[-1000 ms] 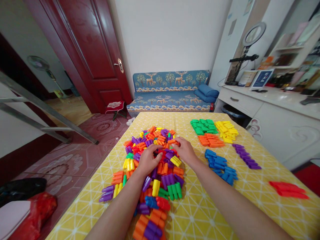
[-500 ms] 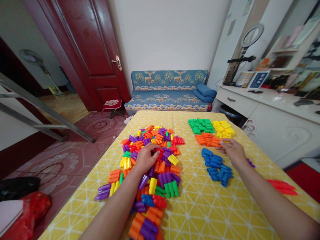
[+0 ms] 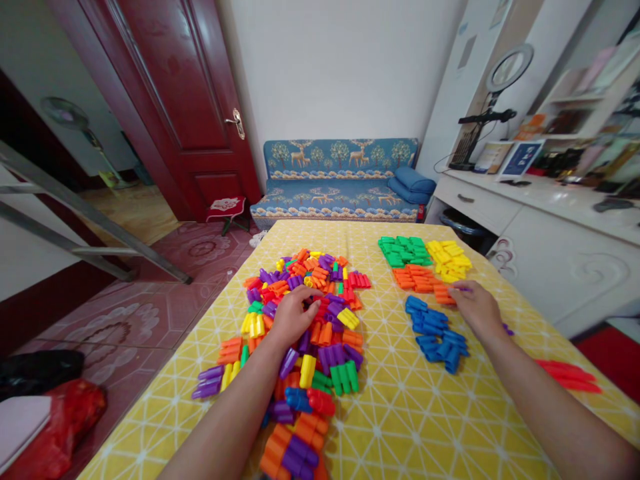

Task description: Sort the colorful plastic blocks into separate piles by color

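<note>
My left hand point(image 3: 296, 312) rests on a mixed pile of plastic building blocks point(image 3: 333, 357) in orange, purple, yellow, green, red and blue. Its fingers are curved, with a gap between thumb and forefinger and nothing seen in them. At the right end of the orange blocks point(image 3: 414, 278), my right hand point(image 3: 477, 308) has its fingers closed. A bit of a purple block point(image 3: 465, 287) shows at these fingertips, mostly covered by the fingers. Just in front of the thumb lies one orange block point(image 3: 443, 294).
Green blocks point(image 3: 403, 251) and yellow blocks point(image 3: 449, 260) lie in groups behind the orange ones. Blue blocks point(image 3: 436, 332) are nearer me. Red blocks point(image 3: 567, 375) lie beyond my right forearm. A patterned sofa point(image 3: 340, 193) stands past the yellow-clothed table point(image 3: 390, 427).
My right hand has drawn back a little to the right, leaving an orange block in plain sight at the end of its group. My left hand stays in place on the pile.
</note>
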`<act>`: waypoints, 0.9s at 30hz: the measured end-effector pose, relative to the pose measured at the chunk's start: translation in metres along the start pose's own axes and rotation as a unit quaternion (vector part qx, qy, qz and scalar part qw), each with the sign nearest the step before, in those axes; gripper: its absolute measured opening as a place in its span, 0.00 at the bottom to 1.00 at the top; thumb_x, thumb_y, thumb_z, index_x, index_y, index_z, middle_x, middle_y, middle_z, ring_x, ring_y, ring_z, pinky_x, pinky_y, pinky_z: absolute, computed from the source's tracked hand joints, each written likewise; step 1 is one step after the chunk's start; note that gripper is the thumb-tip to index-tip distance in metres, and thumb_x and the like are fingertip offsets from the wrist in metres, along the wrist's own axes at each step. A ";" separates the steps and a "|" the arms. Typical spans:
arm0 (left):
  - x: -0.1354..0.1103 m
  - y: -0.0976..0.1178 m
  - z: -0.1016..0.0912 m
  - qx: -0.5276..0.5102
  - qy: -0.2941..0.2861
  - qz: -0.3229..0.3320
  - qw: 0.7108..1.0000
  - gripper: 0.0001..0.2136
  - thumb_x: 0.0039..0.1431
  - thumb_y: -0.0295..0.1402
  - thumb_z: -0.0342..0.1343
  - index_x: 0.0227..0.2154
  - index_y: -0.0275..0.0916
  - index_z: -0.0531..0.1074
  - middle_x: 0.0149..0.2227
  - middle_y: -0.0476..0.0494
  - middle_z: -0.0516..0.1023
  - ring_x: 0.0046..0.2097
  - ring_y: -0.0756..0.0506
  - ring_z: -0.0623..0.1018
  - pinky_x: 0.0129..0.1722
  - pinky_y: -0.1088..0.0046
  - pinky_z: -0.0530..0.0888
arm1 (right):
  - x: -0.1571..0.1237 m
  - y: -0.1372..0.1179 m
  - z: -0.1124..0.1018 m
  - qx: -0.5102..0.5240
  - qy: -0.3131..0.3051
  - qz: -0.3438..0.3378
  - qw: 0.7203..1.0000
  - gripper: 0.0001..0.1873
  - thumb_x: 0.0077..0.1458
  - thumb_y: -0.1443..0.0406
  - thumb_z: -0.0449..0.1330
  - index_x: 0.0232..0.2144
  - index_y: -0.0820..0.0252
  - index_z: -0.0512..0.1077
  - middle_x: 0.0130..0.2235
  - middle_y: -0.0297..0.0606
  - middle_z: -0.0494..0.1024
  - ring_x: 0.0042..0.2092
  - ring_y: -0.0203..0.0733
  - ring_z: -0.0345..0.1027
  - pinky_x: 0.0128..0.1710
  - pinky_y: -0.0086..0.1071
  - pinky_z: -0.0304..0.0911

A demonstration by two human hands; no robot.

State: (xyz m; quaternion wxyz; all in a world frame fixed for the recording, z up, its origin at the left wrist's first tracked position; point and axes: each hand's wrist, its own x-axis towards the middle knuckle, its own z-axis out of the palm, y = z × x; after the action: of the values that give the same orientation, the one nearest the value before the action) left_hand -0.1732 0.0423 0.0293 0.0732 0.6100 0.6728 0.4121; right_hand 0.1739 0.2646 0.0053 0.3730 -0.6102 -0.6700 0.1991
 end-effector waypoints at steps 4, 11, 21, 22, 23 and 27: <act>0.000 0.000 0.000 0.005 0.001 0.002 1.000 0.10 0.56 0.28 0.54 0.39 0.40 0.77 0.38 0.45 0.77 0.37 0.47 0.75 0.39 0.71 0.71 | -0.013 -0.003 -0.010 -0.215 0.027 -0.097 0.971 0.17 0.52 0.59 0.55 0.42 0.61 0.73 0.41 0.48 0.78 0.43 0.53 0.71 0.40 0.42 0.65; 0.001 -0.002 0.001 0.002 0.003 0.001 1.000 0.11 0.56 0.27 0.54 0.40 0.40 0.78 0.38 0.45 0.78 0.36 0.48 0.75 0.38 0.72 0.71 | -0.061 -0.064 0.005 -0.266 -0.047 -0.201 0.942 0.23 0.58 0.51 0.51 0.46 0.58 0.72 0.45 0.48 0.75 0.46 0.54 0.70 0.41 0.41 0.63; 0.000 -0.002 0.000 -0.002 0.002 -0.001 1.000 0.10 0.56 0.27 0.54 0.38 0.39 0.77 0.38 0.45 0.78 0.37 0.47 0.75 0.39 0.71 0.71 | -0.068 -0.081 0.023 -0.358 -0.107 -0.176 0.911 0.19 0.56 0.61 0.53 0.49 0.57 0.71 0.44 0.48 0.74 0.45 0.53 0.70 0.38 0.40 0.63; 0.000 -0.002 0.001 -0.003 0.002 -0.002 1.000 0.10 0.56 0.27 0.54 0.39 0.39 0.77 0.38 0.45 0.78 0.37 0.47 0.75 0.39 0.71 0.71 | -0.067 -0.080 0.023 -0.357 -0.110 -0.179 0.910 0.19 0.56 0.61 0.53 0.48 0.57 0.71 0.44 0.47 0.75 0.46 0.53 0.70 0.39 0.40 0.63; 0.000 -0.002 0.001 -0.004 0.002 -0.003 1.000 0.10 0.56 0.27 0.54 0.39 0.39 0.77 0.38 0.45 0.78 0.36 0.47 0.75 0.39 0.71 0.71 | -0.066 -0.080 0.023 -0.355 -0.113 -0.181 0.910 0.19 0.55 0.61 0.53 0.48 0.57 0.71 0.44 0.47 0.75 0.46 0.53 0.70 0.39 0.40 0.63; 0.001 -0.002 0.001 -0.007 0.001 -0.003 1.000 0.10 0.56 0.27 0.54 0.39 0.39 0.77 0.38 0.45 0.78 0.37 0.47 0.75 0.39 0.71 0.71 | -0.066 -0.079 0.024 -0.349 -0.112 -0.189 0.911 0.18 0.54 0.61 0.54 0.46 0.55 0.72 0.44 0.45 0.76 0.45 0.53 0.70 0.39 0.41 0.62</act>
State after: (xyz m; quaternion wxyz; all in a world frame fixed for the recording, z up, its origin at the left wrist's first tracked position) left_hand -0.1746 0.0433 0.0277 0.0781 0.6071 0.6716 0.4175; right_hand 0.1017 0.1915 0.0303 0.0896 -0.5370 -0.8370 -0.0550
